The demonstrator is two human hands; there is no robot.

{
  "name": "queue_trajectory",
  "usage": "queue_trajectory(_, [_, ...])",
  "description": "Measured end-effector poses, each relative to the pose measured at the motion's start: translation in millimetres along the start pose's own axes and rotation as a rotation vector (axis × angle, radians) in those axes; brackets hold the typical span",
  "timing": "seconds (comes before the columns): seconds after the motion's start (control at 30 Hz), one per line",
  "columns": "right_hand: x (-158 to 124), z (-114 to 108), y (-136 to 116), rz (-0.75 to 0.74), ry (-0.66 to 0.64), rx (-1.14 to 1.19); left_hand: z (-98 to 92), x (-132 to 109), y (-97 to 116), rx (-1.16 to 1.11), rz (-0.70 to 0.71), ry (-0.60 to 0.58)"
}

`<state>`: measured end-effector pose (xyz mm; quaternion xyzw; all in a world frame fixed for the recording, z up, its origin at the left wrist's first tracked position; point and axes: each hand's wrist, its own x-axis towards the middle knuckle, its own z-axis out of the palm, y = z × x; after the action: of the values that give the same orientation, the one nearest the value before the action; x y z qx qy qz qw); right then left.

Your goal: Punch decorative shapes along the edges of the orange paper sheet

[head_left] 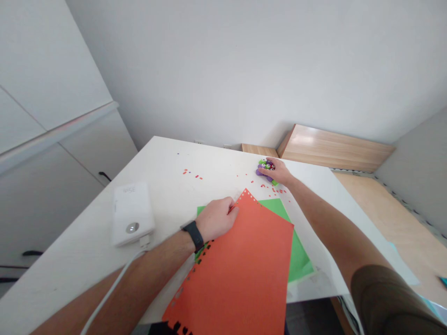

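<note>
One orange sheet (232, 270) under left hand (216, 218) (hole-punched).

A short line of faint marks sits on top of the white power bank (132, 214), near the edge farthest from the round button. It looks like four or five characters, perhaps "45SE", but it is too blurred to read for certain. The orange hole-punched sheet (230, 265) and the green sheet (296, 251) show no legible writing.

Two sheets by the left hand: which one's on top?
The orange sheet is on top, with punched holes along the edge by the left hand. The green sheet lies beneath, showing only past its edges.
</note>
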<state>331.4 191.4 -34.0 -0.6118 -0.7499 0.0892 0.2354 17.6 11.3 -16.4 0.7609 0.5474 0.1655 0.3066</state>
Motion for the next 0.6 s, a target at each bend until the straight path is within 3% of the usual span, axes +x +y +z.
queue_trajectory(0.6, [26,75,-151,-0.337,-0.121,0.082,-4.0,-4,6,0.004,-0.013,0.001])
